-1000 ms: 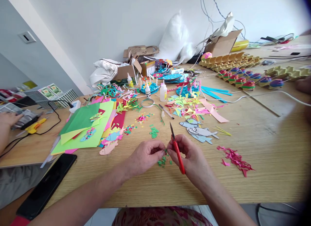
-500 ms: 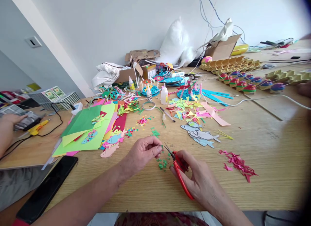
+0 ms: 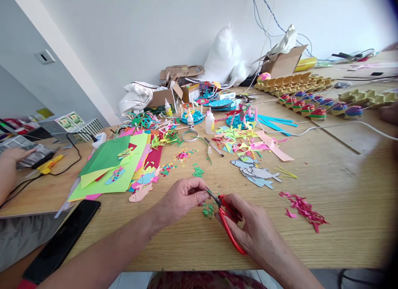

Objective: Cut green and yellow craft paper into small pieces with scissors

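My right hand [image 3: 253,222] is wrapped round the handles of red-handled scissors [image 3: 230,231]. Their blades point up and left, with the tips at the fingertips of my left hand [image 3: 183,200]. Those fingers are closed in a pinch on a tiny piece of green paper, mostly hidden now. Below the blades lies a small heap of green paper snippets [image 3: 207,211], and a second green pile [image 3: 198,171] sits farther back. To the right are magenta paper scraps [image 3: 306,209]. Grey and blue paper fish [image 3: 259,173] lie beyond my right hand.
Coloured paper sheets [image 3: 102,160] and a black phone [image 3: 64,239] are at left, near another person's hand [image 3: 12,158] and a yellow glue gun [image 3: 49,163]. Glue bottles [image 3: 209,122] stand behind paper scraps. A white cable [image 3: 336,124] crosses the right side near painted egg-carton pieces [image 3: 317,114].
The scissors have moved slightly left, bringing the blade tips to my left fingertips, and the blades look closer together. My left hand has barely moved.
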Motion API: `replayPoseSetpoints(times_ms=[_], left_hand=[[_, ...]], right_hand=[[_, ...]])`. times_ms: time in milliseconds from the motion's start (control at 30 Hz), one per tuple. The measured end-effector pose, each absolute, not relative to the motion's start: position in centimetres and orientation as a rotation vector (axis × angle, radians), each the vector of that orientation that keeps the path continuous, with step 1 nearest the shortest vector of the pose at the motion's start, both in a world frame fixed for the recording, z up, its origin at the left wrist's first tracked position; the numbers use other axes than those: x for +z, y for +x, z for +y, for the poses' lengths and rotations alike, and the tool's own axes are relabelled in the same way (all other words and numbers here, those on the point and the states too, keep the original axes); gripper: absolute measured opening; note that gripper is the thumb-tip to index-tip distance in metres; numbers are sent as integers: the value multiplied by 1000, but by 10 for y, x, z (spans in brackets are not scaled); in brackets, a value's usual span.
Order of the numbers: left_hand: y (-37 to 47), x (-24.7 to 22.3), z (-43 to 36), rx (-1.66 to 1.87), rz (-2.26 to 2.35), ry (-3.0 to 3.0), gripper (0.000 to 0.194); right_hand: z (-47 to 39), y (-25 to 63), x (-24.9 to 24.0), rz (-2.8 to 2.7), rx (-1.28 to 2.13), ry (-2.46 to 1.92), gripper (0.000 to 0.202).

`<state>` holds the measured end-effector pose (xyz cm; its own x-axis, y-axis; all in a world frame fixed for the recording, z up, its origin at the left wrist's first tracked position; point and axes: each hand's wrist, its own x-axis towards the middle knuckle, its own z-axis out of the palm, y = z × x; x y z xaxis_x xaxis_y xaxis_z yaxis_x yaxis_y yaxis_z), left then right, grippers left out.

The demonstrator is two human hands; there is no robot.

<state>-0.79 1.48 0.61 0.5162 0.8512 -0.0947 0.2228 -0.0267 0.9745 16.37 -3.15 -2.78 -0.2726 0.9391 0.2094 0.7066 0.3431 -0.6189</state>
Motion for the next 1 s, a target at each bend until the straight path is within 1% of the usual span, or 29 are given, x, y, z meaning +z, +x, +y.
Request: replayPoseSetpoints(times_ms=[400, 1000], left_hand=[[-8, 7, 16, 599, 975, 1550, 12], [-15, 12, 16, 542, 1001, 1586, 13]], right_hand=[[-33, 167, -36, -2068, 422, -1419, 12], [-35, 171, -35, -2110, 533, -1431, 24]])
